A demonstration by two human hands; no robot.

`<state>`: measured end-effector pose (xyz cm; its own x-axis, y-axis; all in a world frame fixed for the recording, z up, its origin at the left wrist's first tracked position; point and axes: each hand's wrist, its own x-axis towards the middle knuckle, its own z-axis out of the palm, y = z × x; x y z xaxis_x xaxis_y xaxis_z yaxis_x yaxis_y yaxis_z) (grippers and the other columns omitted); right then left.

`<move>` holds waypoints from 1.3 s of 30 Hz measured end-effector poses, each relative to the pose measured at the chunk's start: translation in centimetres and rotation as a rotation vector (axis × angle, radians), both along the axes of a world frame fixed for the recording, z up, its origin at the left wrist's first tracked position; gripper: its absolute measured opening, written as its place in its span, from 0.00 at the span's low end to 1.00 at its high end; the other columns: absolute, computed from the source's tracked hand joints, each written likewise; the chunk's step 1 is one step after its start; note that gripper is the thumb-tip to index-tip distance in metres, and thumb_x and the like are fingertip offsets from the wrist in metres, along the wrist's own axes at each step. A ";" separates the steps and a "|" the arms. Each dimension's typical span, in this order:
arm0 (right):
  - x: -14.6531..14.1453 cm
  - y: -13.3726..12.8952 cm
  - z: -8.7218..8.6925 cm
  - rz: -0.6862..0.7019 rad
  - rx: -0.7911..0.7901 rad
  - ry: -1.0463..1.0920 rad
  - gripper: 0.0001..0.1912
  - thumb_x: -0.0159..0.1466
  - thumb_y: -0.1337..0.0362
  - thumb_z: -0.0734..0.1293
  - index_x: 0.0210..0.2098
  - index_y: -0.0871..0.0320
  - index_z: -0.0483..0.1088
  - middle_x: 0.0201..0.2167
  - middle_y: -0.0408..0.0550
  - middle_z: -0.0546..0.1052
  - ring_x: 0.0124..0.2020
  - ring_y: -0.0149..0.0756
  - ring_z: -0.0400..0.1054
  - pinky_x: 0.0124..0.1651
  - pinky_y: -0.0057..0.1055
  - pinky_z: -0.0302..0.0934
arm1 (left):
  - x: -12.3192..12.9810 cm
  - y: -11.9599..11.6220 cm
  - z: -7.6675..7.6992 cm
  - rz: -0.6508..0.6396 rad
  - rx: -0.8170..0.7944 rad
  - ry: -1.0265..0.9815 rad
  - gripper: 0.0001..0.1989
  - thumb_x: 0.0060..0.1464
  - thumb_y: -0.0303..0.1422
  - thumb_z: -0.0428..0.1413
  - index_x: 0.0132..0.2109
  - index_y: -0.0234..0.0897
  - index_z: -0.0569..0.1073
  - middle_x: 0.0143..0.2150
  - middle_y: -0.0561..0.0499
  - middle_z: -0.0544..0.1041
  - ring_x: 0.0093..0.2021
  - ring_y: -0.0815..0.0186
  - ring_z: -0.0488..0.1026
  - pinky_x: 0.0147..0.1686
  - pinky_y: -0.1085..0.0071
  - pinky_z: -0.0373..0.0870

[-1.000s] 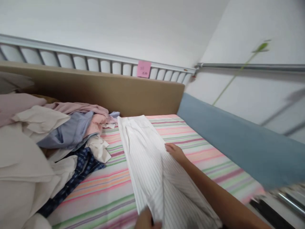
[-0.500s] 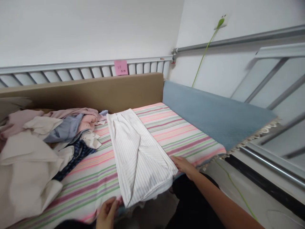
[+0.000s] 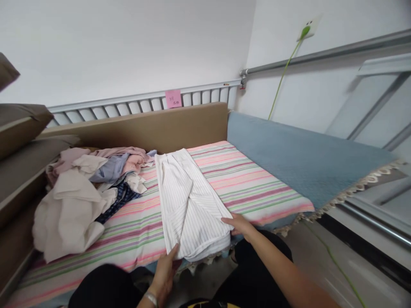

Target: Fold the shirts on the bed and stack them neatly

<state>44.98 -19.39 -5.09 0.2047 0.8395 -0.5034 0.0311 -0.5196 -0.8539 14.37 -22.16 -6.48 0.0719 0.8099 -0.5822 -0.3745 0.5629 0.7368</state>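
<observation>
White pinstriped trousers point(image 3: 195, 205) lie lengthwise across the striped sheet point(image 3: 250, 179), doubled over, with a diagonal crease along the middle. Their near end reaches the front edge of the seat. My left hand point(image 3: 165, 269) pinches the near left corner, thumb on top and the other fingers partly hidden below. At the near right edge, my right hand point(image 3: 240, 224) grips the cloth with its thumb above and fingers underneath.
To the left is a heap of crumpled clothes point(image 3: 73, 201), in cream, pink, blue and dark check. Brown cushions point(image 3: 22, 158) are stacked beyond it. A brown backrest point(image 3: 154, 128) runs behind, and a blue fringed cover point(image 3: 295, 149) drapes the right side.
My left hand has moved up and right onto the trousers' near left corner. My right hand has closed over the right edge, and the near end is drawn in slightly. The view has shifted left.
</observation>
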 end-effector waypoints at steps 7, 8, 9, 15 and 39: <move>-0.6 0.0 -0.2 -0.044 0.021 0.011 0.19 0.48 0.60 0.70 0.39 0.60 0.71 0.26 0.47 0.76 0.25 0.33 0.69 0.29 0.29 0.62 | 0.6 -0.3 1.1 0.035 0.070 0.013 0.17 0.45 0.34 0.61 0.42 0.31 0.73 0.37 0.42 0.80 0.36 0.58 0.77 0.39 0.65 0.73; -0.6 -0.3 0.2 -0.047 0.032 0.021 0.19 0.49 0.59 0.70 0.39 0.59 0.71 0.27 0.47 0.77 0.25 0.32 0.69 0.29 0.29 0.62 | 0.5 -0.4 1.6 0.034 0.081 0.017 0.17 0.44 0.35 0.62 0.42 0.31 0.73 0.38 0.42 0.80 0.35 0.58 0.77 0.39 0.65 0.73; -0.7 -0.6 0.5 -0.047 0.043 0.030 0.18 0.49 0.59 0.69 0.39 0.59 0.71 0.28 0.47 0.77 0.26 0.32 0.70 0.30 0.28 0.63 | 0.4 -0.5 2.0 0.033 0.092 0.019 0.18 0.44 0.36 0.62 0.42 0.32 0.73 0.38 0.42 0.80 0.35 0.59 0.77 0.38 0.65 0.73; -1.8 -2.4 1.0 -0.065 0.077 0.135 0.17 0.48 0.59 0.69 0.37 0.58 0.71 0.29 0.47 0.78 0.29 0.35 0.71 0.30 0.29 0.64 | -0.8 -1.4 2.9 0.015 0.098 0.090 0.22 0.40 0.40 0.64 0.41 0.32 0.72 0.34 0.44 0.80 0.30 0.62 0.76 0.35 0.68 0.72; -5.8 5.6 3.7 0.574 0.538 -0.832 0.24 0.60 0.51 0.61 0.55 0.46 0.66 0.62 0.47 0.59 0.65 0.47 0.46 0.65 0.50 0.33 | 1.2 10.2 0.6 -0.404 0.913 1.312 0.26 0.45 0.39 0.58 0.54 0.49 0.70 0.62 0.48 0.61 0.65 0.46 0.49 0.62 0.45 0.43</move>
